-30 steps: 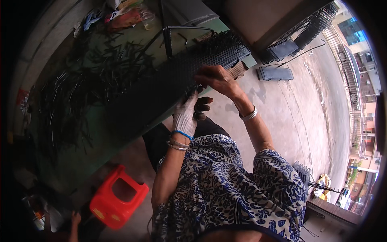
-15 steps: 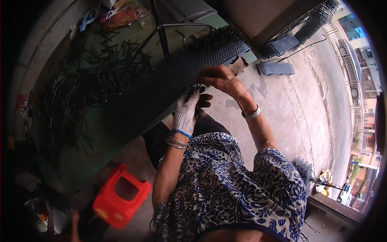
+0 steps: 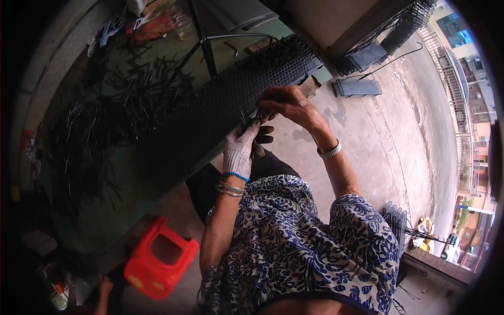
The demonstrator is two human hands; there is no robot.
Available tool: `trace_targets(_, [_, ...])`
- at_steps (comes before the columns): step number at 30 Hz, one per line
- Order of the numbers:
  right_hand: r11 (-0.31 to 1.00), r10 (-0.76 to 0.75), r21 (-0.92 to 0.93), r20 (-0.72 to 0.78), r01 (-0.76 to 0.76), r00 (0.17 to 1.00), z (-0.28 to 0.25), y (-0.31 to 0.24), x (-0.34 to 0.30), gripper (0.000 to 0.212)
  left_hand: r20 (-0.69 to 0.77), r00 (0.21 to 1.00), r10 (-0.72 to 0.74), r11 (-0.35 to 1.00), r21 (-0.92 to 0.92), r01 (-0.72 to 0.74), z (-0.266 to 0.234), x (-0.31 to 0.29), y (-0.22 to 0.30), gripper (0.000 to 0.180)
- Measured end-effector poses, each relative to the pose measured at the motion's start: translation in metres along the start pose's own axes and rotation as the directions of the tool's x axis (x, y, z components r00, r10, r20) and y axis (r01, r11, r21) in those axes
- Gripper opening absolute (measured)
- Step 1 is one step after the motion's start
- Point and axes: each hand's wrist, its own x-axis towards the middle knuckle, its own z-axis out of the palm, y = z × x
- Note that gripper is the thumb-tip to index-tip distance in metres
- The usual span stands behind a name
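Observation:
A long black perforated panel (image 3: pixel 210 113) lies slanted across a green table (image 3: pixel 94 226), its far end bristling with thin dark pins. My left hand (image 3: pixel 240 147), in a grey glove with bangles at the wrist, touches the panel's near edge with its fingertips pinched on a thin pin. My right hand (image 3: pixel 286 102), bare and with a metal watch on the wrist, rests curled on the same edge just above the left hand. A heap of loose dark pins (image 3: pixel 100 121) covers the table to the left.
A red plastic stool (image 3: pixel 160 257) stands on the concrete floor at lower left, with another person's hand (image 3: pixel 105 286) beside it. Black wire racks (image 3: pixel 362 58) lie on the ground at upper right. Coloured clutter (image 3: pixel 152 21) sits at the table's far end.
Both hands stay at the panel's edge. My left fingers have shifted slightly along it, and the view has tilted a little.

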Motion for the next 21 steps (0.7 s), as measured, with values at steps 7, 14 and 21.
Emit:
trace_targets(7, [0.870, -0.410, -0.477, -0.556, 0.127, 0.723, -0.020, -0.001, 0.016, 0.006, -0.004, 0.998, -0.057, 0.974, -0.221, 0.055, -0.004, 0.007, -0.007, 0.027])
trace_targets(14, [0.717, -0.605, -0.687, -0.532, 0.115, 0.593, -0.026, 0.024, 0.047, 0.006, 0.021, 0.998, -0.066, 0.901, -0.428, 0.069, 0.002, 0.007, -0.007, 0.026])
trace_targets(21, [0.680, -0.604, -0.723, -0.459, 0.121, 0.652, -0.029, 0.042, 0.055, 0.008, 0.068, 0.994, -0.090, 0.926, -0.362, 0.109, -0.009, 0.004, -0.010, 0.026])
